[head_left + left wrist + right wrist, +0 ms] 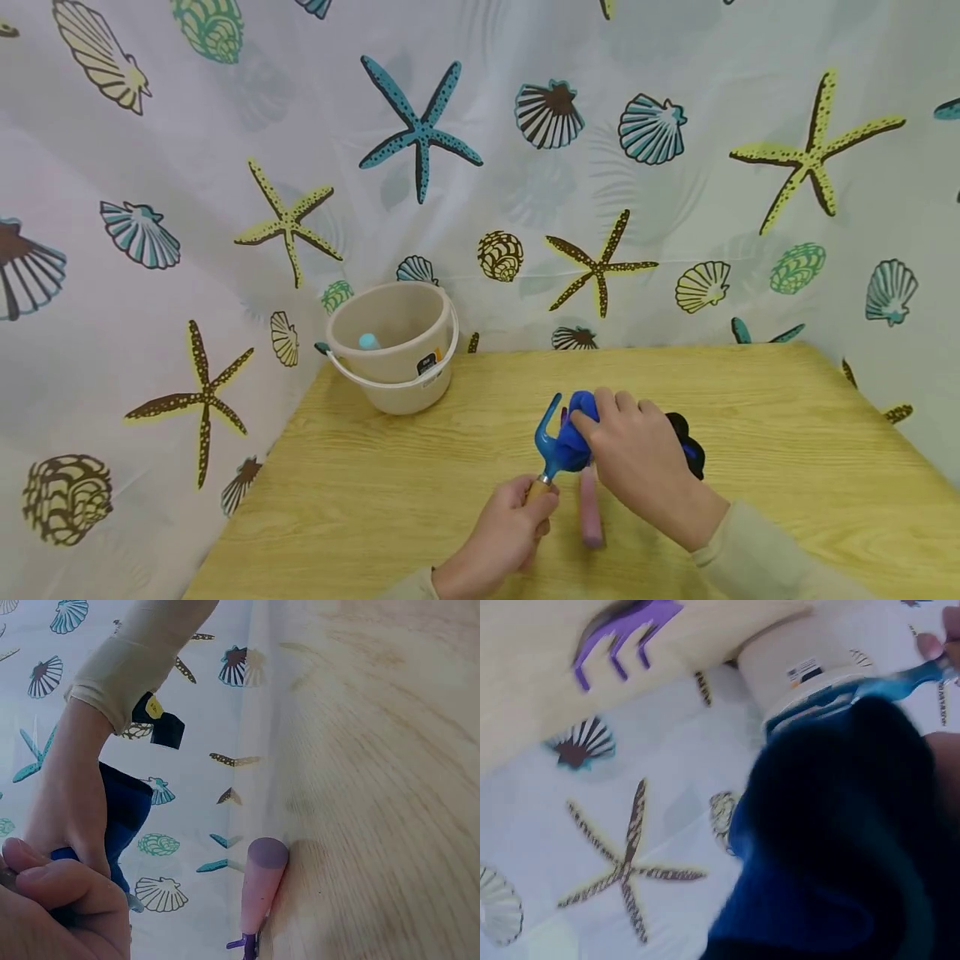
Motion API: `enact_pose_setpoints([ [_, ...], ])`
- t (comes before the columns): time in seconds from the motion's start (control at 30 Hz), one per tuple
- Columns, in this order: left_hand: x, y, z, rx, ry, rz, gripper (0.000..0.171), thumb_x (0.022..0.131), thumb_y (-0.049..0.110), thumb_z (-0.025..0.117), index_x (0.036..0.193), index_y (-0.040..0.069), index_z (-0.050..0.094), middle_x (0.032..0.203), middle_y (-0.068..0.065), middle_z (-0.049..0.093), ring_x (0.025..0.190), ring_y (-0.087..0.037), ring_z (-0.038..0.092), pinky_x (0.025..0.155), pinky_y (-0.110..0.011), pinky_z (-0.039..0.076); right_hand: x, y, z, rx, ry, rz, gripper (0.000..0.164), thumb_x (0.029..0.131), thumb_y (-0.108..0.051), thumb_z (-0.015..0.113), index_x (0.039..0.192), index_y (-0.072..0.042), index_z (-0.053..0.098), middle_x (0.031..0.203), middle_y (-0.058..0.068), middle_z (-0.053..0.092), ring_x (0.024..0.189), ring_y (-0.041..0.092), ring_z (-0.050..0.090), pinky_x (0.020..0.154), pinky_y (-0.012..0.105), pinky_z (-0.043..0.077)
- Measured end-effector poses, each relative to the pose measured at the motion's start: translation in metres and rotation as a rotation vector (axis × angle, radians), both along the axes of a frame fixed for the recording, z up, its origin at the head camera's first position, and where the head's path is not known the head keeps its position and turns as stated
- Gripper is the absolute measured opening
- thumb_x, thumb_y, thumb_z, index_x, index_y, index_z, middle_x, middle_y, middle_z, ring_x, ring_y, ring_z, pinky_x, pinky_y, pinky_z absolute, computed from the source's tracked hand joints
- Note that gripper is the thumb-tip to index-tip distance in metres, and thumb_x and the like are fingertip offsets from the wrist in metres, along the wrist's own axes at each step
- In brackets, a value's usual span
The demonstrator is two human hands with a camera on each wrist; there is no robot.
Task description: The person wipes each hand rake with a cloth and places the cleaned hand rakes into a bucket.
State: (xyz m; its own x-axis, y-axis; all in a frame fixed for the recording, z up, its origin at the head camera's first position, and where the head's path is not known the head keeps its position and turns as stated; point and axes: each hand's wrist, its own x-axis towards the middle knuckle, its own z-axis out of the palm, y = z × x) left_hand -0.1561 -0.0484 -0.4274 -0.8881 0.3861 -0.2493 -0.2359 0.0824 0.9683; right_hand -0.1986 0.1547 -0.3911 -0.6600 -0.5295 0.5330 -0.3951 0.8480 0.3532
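My left hand (513,521) grips the wooden handle of a small garden hand rake with a blue metal head (551,457). One curved tine sticks up beside a blue cloth (574,446). With curled fingers my right hand (637,450) holds this cloth against the rake head, and the cloth covers the other side of the head. In the right wrist view the dark bunched cloth (817,825) fills much of the picture. Below the hands, a second hand rake with a pink handle (590,508) lies on the table; its purple tines (622,637) show in the right wrist view.
A beige bucket (405,375) with a white handle stands at the table's back left, a light blue-topped item (368,342) inside. A black rounded thing (686,442) shows behind the right hand. A curtain (525,192) with starfish and shells hangs behind the wooden table (360,517).
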Motion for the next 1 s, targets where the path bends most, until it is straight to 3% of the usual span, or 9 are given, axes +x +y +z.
enact_pose_setpoints([
  [0.17, 0.001, -0.002, -0.001, 0.015, -0.009, 0.005, 0.016, 0.102, 0.019, 0.054, 0.108, 0.005, 0.058, 0.062, 0.004, 0.040, 0.039, -0.008, 0.028, 0.036, -0.020, 0.024, -0.005, 0.015, 0.004, -0.101, -0.017, -0.035, 0.037, 0.074, -0.018, 0.086, 0.109, -0.013, 0.076, 0.097, 0.018, 0.064, 0.078, 0.032, 0.065, 0.064, 0.045, 0.060],
  [0.4, -0.004, -0.003, 0.001, 0.003, 0.015, 0.020, 0.019, 0.102, 0.021, 0.054, 0.109, 0.004, 0.058, 0.065, 0.003, 0.044, 0.038, -0.008, 0.030, 0.037, -0.021, 0.027, 0.008, 0.003, 0.004, -0.195, -0.186, 0.135, 0.040, 0.072, -0.020, 0.087, 0.111, -0.020, 0.077, 0.095, 0.011, 0.063, 0.078, 0.023, 0.066, 0.064, 0.042, 0.061],
  [0.67, -0.007, -0.001, -0.001, 0.051, -0.026, 0.042, 0.016, 0.101, 0.023, 0.055, 0.096, 0.008, 0.051, 0.064, 0.002, 0.043, 0.040, -0.010, 0.031, 0.038, -0.023, 0.027, 0.021, -0.005, 0.003, -0.248, -0.373, 0.153, 0.038, 0.077, -0.022, 0.085, 0.113, -0.024, 0.076, 0.116, 0.015, 0.069, 0.100, 0.030, 0.071, 0.073, 0.046, 0.062],
  [0.77, -0.006, -0.001, -0.001, 0.075, -0.051, 0.033, 0.014, 0.101, 0.021, 0.055, 0.097, 0.008, 0.051, 0.064, 0.002, 0.041, 0.039, -0.010, 0.031, 0.038, -0.023, 0.026, 0.017, -0.001, 0.000, -0.250, -0.385, 0.136, 0.038, 0.077, -0.022, 0.085, 0.114, -0.025, 0.075, 0.119, 0.018, 0.068, 0.101, 0.033, 0.071, 0.073, 0.047, 0.062],
  [1.0, -0.003, -0.001, -0.001, 0.140, -0.084, 0.043, 0.016, 0.102, 0.020, 0.054, 0.105, 0.005, 0.054, 0.061, 0.003, 0.039, 0.037, -0.008, 0.029, 0.037, -0.022, 0.023, 0.006, 0.014, -0.010, -0.244, -0.302, 0.082, 0.045, 0.072, -0.017, 0.088, 0.113, -0.026, 0.074, 0.100, 0.006, 0.063, 0.081, 0.021, 0.066, 0.064, 0.041, 0.060],
])
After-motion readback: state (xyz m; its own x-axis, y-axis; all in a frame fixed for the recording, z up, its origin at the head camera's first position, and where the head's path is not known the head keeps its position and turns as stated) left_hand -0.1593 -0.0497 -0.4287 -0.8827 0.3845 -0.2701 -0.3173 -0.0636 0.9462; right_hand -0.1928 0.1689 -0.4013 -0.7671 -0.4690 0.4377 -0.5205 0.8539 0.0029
